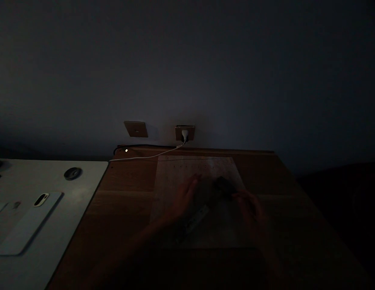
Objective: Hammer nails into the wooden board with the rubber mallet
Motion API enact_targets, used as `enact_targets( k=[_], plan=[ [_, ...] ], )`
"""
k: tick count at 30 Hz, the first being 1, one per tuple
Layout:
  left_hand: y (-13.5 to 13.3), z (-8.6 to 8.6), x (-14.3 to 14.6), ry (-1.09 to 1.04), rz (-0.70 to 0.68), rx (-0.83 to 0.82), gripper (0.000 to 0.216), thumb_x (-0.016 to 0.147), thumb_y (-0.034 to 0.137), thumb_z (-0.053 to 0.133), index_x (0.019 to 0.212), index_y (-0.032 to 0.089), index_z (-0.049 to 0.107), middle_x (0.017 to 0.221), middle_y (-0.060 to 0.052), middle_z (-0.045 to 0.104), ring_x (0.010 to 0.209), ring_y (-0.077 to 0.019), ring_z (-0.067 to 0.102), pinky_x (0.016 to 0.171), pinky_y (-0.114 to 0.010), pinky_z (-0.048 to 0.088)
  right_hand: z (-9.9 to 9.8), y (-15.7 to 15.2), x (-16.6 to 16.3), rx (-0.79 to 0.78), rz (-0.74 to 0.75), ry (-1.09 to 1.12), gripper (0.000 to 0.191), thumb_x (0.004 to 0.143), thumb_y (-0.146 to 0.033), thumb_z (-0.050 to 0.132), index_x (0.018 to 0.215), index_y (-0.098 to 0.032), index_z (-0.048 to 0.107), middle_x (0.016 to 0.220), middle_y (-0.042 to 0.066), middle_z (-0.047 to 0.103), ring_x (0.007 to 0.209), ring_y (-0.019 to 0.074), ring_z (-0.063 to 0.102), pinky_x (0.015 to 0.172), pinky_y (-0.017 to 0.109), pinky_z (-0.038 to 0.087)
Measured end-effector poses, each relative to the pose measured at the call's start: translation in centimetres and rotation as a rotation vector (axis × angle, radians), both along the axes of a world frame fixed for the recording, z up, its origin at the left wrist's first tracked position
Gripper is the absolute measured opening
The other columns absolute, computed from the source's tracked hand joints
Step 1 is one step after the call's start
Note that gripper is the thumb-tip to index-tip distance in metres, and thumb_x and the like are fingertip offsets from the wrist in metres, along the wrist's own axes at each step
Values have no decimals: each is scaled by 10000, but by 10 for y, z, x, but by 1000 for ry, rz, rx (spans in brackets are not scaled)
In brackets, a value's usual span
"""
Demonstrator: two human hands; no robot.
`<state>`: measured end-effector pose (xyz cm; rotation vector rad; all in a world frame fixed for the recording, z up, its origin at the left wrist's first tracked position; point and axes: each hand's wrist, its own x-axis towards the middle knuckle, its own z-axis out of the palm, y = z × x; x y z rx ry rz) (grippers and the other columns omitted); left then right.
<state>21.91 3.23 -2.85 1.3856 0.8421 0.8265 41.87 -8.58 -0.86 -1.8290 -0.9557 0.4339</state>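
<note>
Dimly marked strip (197, 218) near left hand (185, 194), illegible.

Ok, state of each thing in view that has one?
White plug: inserted in wall socket.
Left wall plate: nothing plugged in.
White cable: joined to the plug, curving.
Bright spot: lit, source unclear.
Phone: lying back up.
Sheet: flat on wooden table.
Dark object: at right hand, too dim for more.
Left hand: over the sheet, grip unclear.
Right hand: grip unclear.
</note>
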Motion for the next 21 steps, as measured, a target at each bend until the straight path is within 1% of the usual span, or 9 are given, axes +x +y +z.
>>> enact_targets(
  k=[2, 3, 4, 6, 9, 11, 13, 17, 21],
  plan=[
    [-5, 5, -20, 159, -58, 263, 491, 1048, 502, 411, 1377, 208, 626, 1638, -115, 440, 1576, -316, 287, 1299, -572, 193, -12, -8, 9, -31, -43, -125, 451, 892, -605, 549, 1105, -228, 675, 1147, 142, 761, 1046, 306, 707, 927, 484, 559],
    [-8, 6, -31, 242, -81, 355, 474, 1057, 474, 401, 1414, 227, 592, 1668, -103, 391, 1591, -304, 252, 1297, -580, 202, -18, -12, 15, -65, -51, -189, 474, 904, -608, 517, 1129, -221, 672, 1191, 154, 745, 1083, 318, 694, 954, 507, 544],
    [-9, 7, -43, 322, -88, 427, 461, 1059, 447, 405, 1438, 237, 562, 1678, -102, 369, 1585, -299, 266, 1283, -578, 250, -24, -17, 21, -104, -61, -259, 498, 914, -607, 484, 1152, -211, 670, 1221, 167, 731, 1118, 331, 680, 978, 527, 529],
    [-12, 4, -69, 486, -42, 537, 443, 1035, 390, 467, 1445, 240, 539, 1651, -123, 391, 1520, -304, 381, 1218, -546, 382, -35, -26, 32, -206, -39, -404, 545, 929, -596, 435, 1199, -184, 670, 1275, 192, 700, 1172, 353, 652, 1017, 555, 500],
    [-17, -6, -111, 780, 137, 646, 427, 966, 306, 558, 1384, 225, 586, 1513, -160, 522, 1358, -345, 532, 1113, -565, 460, -47, -39, 39, -330, -15, -542, 617, 955, -587, 376, 1256, -134, 669, 1304, 223, 680, 1206, 377, 629, 1049, 580, 472],
    [-23, -14, -135, 922, 210, 611, 443, 947, 275, 548, 1383, 206, 591, 1404, -169, 605, 1253, -350, 597, 1047, -578, 492, -51, -43, 39, -367, -26, -581, 655, 963, -587, 334, 1242, -106, 681, 1260, 240, 698, 1195, 392, 629, 1058, 597, 459],
    [-31, -18, -150, 937, 215, 535, 439, 952, 276, 522, 1377, 194, 596, 1326, -157, 663, 1194, -331, 629, 1013, -548, 519, -53, -45, 36, -395, -37, -607, 690, 960, -587, 305, 1223, -80, 692, 1234, 260, 705, 1181, 415, 625, 1062, 615, 449],
    [-48, -16, -153, 771, 202, 418, 457, 944, 314, 519, 1375, 191, 611, 1316, -146, 697, 1217, -316, 641, 1029, -506, 533, -55, -40, 33, -449, -84, -573, 755, 942, -615, 308, 1256, -35, 677, 1240, 291, 696, 1175, 450, 621, 1078, 640, 427],
    [-56, -4, -155, 671, 308, 227, 472, 917, 391, 551, 1333, 188, 641, 1303, -141, 708, 1190, -302, 666, 1016, -464, 550, -57, -36, 28, -444, -76, -421, 716, 940, -616, 337, 1324, -92, 638, 1287, 259, 692, 1150, 414, 658, 1014, 602, 494]
  ],
)
